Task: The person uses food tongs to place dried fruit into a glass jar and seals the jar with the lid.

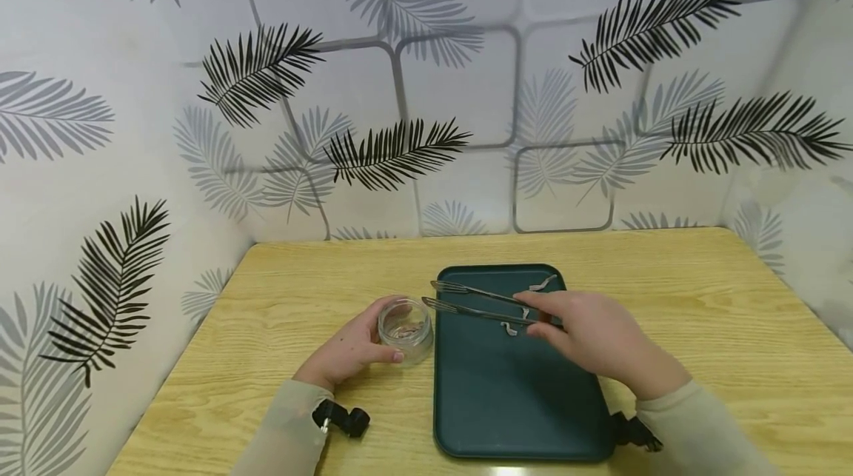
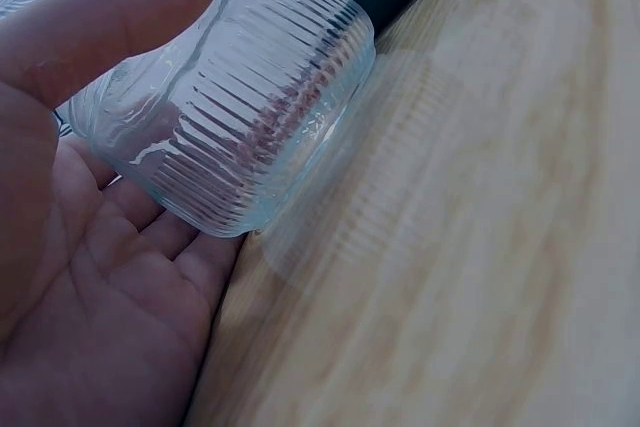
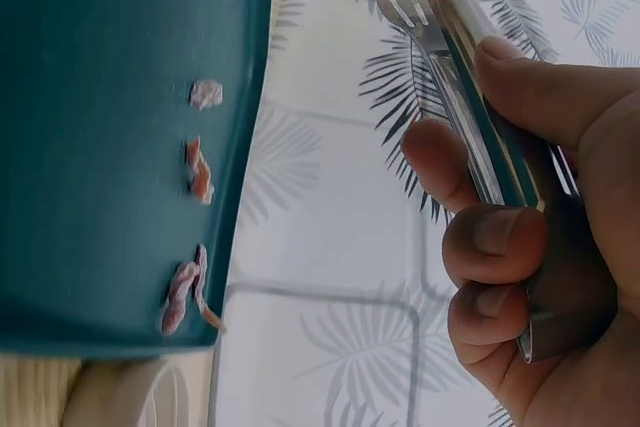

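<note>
My left hand (image 1: 356,343) holds a small clear glass jar (image 2: 250,97) with ribbed sides, thumb on one side and fingers on the other. Small reddish-brown bits (image 2: 285,112) lie in its bottom. In my right hand (image 1: 593,332) are metal tongs (image 1: 476,302), gripped near their joined end. Their slotted tips (image 3: 415,7) stand a little apart with nothing between them, at the left edge of the dark green tray (image 1: 513,402), close to the jar. Several small pinkish scraps lie on the tray, among them a forked strip (image 3: 185,292), an orange-tinged piece (image 3: 199,172) and a pale lump (image 3: 206,94).
The tray lies on a light wood-grain table (image 1: 320,276), to the right of the jar. Behind the table stands a white wall (image 1: 460,91) patterned with leaves. A pale rounded rim (image 3: 165,397) shows beside the tray in the right wrist view.
</note>
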The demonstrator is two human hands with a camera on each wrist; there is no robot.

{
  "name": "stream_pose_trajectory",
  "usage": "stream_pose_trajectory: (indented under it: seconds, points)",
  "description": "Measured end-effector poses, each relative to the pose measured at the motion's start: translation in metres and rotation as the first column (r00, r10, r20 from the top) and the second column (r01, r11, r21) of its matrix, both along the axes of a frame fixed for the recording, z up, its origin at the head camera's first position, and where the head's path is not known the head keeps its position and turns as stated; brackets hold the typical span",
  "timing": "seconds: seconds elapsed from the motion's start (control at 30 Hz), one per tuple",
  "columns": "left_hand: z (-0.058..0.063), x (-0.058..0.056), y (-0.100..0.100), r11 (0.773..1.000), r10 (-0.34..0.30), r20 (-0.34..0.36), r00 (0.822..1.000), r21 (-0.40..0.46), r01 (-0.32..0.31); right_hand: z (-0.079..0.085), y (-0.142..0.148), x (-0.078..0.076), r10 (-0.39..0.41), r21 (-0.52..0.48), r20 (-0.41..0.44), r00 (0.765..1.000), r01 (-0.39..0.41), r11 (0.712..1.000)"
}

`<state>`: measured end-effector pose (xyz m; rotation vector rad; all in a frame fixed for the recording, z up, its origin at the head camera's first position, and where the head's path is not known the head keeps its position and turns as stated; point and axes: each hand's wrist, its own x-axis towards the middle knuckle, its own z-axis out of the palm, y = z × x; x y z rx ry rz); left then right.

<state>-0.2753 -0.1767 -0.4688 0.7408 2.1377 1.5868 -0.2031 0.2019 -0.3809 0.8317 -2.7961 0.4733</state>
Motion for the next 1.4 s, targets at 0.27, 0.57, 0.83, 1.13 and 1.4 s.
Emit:
stream_pose_trajectory:
  seconds: [0.27, 0.57, 0.83, 1.13, 1.4]
  points:
    - [0.001, 0.0, -0.001, 1.0, -0.002, -0.002, 1.0, 0.003, 0.002, -0.005, 0.021, -0.011, -0.083, 0.026, 0.061, 0.995, 0.082, 0.996]
    - [-0.001, 0.0, 0.0, 1.0, -0.024, 0.016, 1.0, 0.017, 0.023, -0.01, 0.059, -0.019, -0.177, 0.027, 0.071, 0.982, 0.175, 0.984]
    - [0.001, 0.0, -0.001, 1.0, -0.012, 0.041, 0.999, 0.016, 0.012, -0.021, 0.094, -0.025, -0.219, 0.061, 0.1, 0.971, 0.214, 0.975]
    - [0.0, -0.001, 0.0, 1.0, -0.011, 0.051, 0.999, 0.029, 0.009, -0.028, 0.12, -0.026, -0.256, 0.11, 0.155, 0.954, 0.241, 0.964]
    - [-0.001, -0.002, -0.001, 1.0, -0.01, 0.044, 0.999, 0.027, 0.009, -0.028, 0.121, -0.027, -0.245, 0.123, 0.189, 0.951, 0.225, 0.967]
